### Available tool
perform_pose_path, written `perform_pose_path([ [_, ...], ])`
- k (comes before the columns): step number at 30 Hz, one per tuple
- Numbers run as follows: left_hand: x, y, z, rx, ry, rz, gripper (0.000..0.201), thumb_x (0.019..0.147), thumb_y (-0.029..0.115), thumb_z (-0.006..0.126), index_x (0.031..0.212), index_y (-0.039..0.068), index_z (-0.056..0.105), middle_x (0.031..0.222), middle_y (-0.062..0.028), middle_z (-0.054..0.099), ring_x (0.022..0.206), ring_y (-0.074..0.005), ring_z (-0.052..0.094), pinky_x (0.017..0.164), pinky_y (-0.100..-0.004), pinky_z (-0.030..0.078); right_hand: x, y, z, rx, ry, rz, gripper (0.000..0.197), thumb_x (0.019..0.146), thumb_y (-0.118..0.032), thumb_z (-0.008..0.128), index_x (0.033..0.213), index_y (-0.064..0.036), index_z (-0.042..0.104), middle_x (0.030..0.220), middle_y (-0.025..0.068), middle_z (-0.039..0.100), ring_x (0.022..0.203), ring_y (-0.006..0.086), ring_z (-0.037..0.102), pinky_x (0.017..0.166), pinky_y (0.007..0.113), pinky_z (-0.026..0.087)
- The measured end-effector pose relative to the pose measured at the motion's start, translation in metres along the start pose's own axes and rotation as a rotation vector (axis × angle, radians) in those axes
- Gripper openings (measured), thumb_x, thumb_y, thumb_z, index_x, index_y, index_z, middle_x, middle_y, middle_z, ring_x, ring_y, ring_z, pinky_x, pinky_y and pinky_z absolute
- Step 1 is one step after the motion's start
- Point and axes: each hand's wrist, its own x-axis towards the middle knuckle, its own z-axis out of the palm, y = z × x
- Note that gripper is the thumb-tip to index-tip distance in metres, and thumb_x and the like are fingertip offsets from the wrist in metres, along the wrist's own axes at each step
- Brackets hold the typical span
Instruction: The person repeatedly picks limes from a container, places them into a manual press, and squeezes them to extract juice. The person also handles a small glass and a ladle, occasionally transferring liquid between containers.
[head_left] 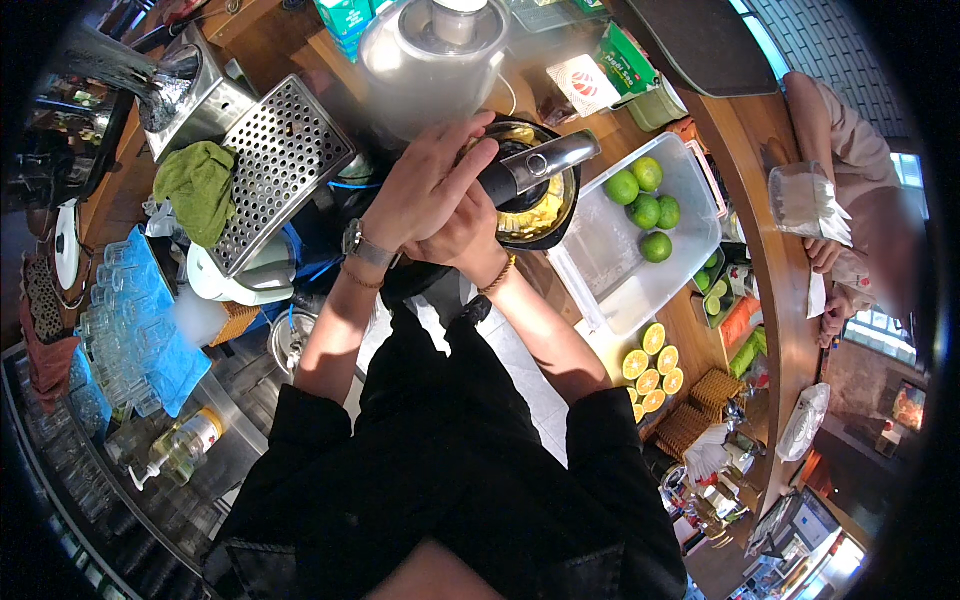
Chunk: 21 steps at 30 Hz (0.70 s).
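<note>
A citrus juicer stands in front of me, with a dark bowl (570, 205) holding yellow pulp (540, 222). Across it reaches a chrome lever (555, 160) with a black handle (500, 183). My right hand (462, 232) is closed at the handle's near end; my other hand partly hides its fingers. On top of it lies my left hand (425, 180), fingers stretched out. Cut orange halves (648, 382) rest at the right. Close by, several green limes (643, 211) sit inside a clear plastic bin (597, 282).
On the left are a perforated metal tray (283, 165), a green cloth (195, 190), glasses on a blue mat (150, 325) and a pump bottle (180, 447). A grey-white appliance (432, 65) stands behind the juicer. Across the wooden counter (765, 275), another person holds a clear container (803, 198).
</note>
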Motion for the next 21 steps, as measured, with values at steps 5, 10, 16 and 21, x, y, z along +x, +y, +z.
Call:
perform_pose_path([
  [5, -0.0026, 0.0006, -0.0017, 0.001, -0.025, -0.036, 0.043, 0.101, 0.027, 0.045, 0.135, 0.001, 0.050, 0.120, -0.0195, 0.059, 0.115, -0.0319, 0.056, 0.101, -0.0375, 0.041, 0.0000, -0.0013, -0.0019, 0.022, -0.006, 0.007, 0.046, 0.062, -0.029, 0.077, 0.103, -0.0064, 0.071, 0.104, 0.0115, 0.069, 0.103, 0.0339, 0.065, 0.096, 0.045, 0.050],
  [10, -0.0021, -0.0011, -0.0021, 0.000, -0.019, -0.024, 0.043, 0.102, 0.028, 0.045, 0.135, 0.002, 0.050, 0.121, -0.0194, 0.059, 0.115, -0.0313, 0.057, 0.100, -0.0375, 0.042, 0.0004, -0.0003, -0.0007, 0.022, 0.008, 0.000, 0.041, 0.063, -0.029, 0.076, 0.097, -0.0066, 0.072, 0.102, 0.0112, 0.069, 0.101, 0.0332, 0.065, 0.096, 0.046, 0.050],
  [16, -0.0048, -0.0012, -0.0005, -0.045, -0.029, -0.071, 0.044, 0.102, 0.029, 0.044, 0.136, 0.002, 0.050, 0.122, -0.0190, 0.059, 0.116, -0.0302, 0.057, 0.101, -0.0361, 0.041, -0.0031, 0.0011, 0.0000, -0.020, -0.021, -0.036, 0.041, 0.063, -0.031, 0.076, 0.096, -0.0067, 0.073, 0.100, 0.0100, 0.070, 0.101, 0.0327, 0.065, 0.097, 0.046, 0.049],
  [21, -0.0071, 0.0011, 0.0007, -0.073, -0.041, -0.095, 0.043, 0.103, 0.028, 0.044, 0.136, 0.001, 0.050, 0.123, -0.0186, 0.060, 0.115, -0.0302, 0.059, 0.100, -0.0352, 0.042, -0.0085, 0.0004, -0.0019, -0.046, -0.063, -0.048, 0.045, 0.061, -0.033, 0.077, 0.098, -0.0083, 0.073, 0.101, 0.0085, 0.070, 0.103, 0.0324, 0.065, 0.099, 0.044, 0.049],
])
